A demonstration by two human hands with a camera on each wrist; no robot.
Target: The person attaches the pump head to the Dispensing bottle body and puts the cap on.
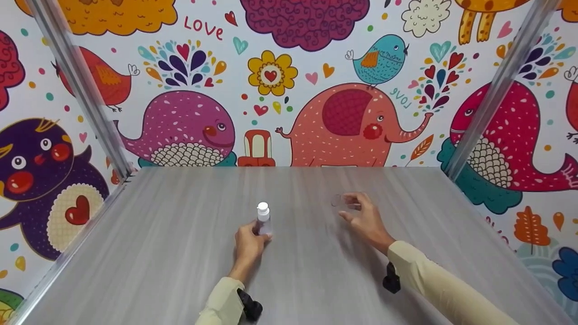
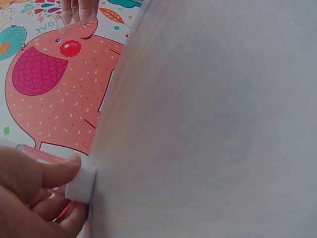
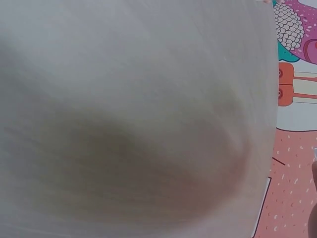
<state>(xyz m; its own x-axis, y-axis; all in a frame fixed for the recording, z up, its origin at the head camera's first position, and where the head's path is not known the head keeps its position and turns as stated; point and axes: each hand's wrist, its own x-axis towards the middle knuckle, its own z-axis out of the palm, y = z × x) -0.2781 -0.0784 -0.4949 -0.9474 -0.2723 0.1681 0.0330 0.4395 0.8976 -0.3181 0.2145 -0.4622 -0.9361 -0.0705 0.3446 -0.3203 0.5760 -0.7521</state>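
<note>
In the head view, my left hand (image 1: 249, 243) grips a small pump bottle (image 1: 264, 227) upright, with a white pump top (image 1: 263, 208) above the fingers. The body of the bottle is translucent. The left wrist view shows thumb and fingers curled around it, near its white lower end (image 2: 81, 183). Off to the right, my right hand (image 1: 365, 220) holds a clear cap (image 1: 336, 200) above the table. The clear cap (image 2: 74, 24) also shows at the top of the left wrist view, between the fingers. Only a sliver of the right hand appears in the right wrist view.
A grey wood-grain table (image 1: 180, 271) lies under both hands. Behind it stands a wall (image 1: 266, 27) printed with cartoon animals. Metal posts (image 1: 83, 95) rise at the table's back corners, and a metal rail (image 1: 58, 275) follows its left edge.
</note>
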